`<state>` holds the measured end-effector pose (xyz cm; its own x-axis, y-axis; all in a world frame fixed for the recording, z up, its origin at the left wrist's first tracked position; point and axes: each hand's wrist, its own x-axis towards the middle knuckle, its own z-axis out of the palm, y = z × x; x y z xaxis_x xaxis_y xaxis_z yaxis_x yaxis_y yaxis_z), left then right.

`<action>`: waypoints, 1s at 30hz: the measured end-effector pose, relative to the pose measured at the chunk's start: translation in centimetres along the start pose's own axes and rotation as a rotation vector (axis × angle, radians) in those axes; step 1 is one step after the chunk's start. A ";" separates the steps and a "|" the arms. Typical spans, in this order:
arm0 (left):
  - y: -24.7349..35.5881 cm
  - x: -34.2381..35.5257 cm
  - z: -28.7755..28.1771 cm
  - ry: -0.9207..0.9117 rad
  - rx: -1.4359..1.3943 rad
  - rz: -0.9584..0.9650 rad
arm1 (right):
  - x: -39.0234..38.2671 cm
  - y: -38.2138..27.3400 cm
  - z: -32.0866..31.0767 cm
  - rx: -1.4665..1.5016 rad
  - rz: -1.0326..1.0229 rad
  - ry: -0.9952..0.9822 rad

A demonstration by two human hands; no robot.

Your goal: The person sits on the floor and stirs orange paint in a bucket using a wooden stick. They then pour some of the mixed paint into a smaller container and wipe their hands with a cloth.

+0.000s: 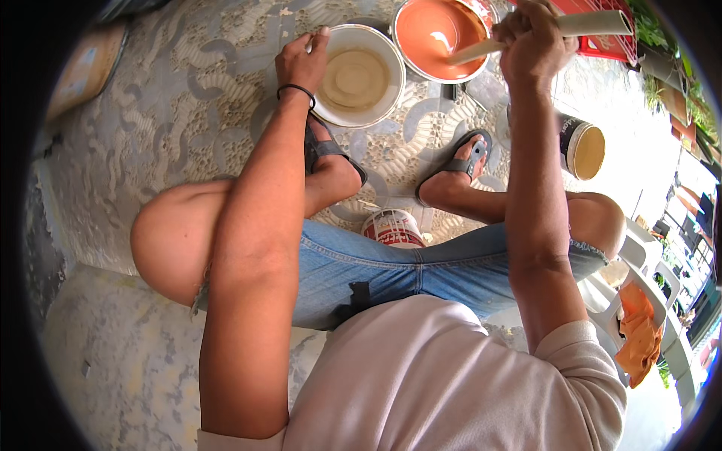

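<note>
My right hand is wrapped round a long pale pipe with a hollow upper end. The pipe slants down to the left, its lower end dipped in the orange paint inside a round white bucket. Beside that bucket, to its left, stands a wide white bucket with a beige, ringed inside; whether liquid lies in it I cannot tell. My left hand, a dark band at its wrist, grips this bucket's left rim, the fingers partly hidden. Both buckets rest on the patterned floor between and beyond my sandalled feet.
A dark can with a tan face lies on its side at the right. Between my legs stands a small red and white tub. A red crate is at the far right, a white chair with an orange cloth nearer me.
</note>
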<state>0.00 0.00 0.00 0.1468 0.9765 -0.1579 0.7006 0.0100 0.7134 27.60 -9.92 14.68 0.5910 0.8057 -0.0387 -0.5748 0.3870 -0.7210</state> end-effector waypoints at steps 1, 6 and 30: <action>-0.4 0.2 -0.4 0.003 -0.002 -0.014 | 0.0 0.8 0.9 -0.443 -0.213 0.099; -0.3 2.1 -1.6 0.040 0.016 0.039 | 3.5 2.3 2.0 -0.385 -0.403 0.066; -0.1 0.2 -0.7 0.020 -0.002 0.011 | 1.3 2.3 1.9 -0.355 -0.273 0.152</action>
<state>-0.51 0.31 0.39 0.1404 0.9807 -0.1358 0.6974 -0.0005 0.7167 25.98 -7.15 14.27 0.7852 0.6107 0.1029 -0.1738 0.3768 -0.9098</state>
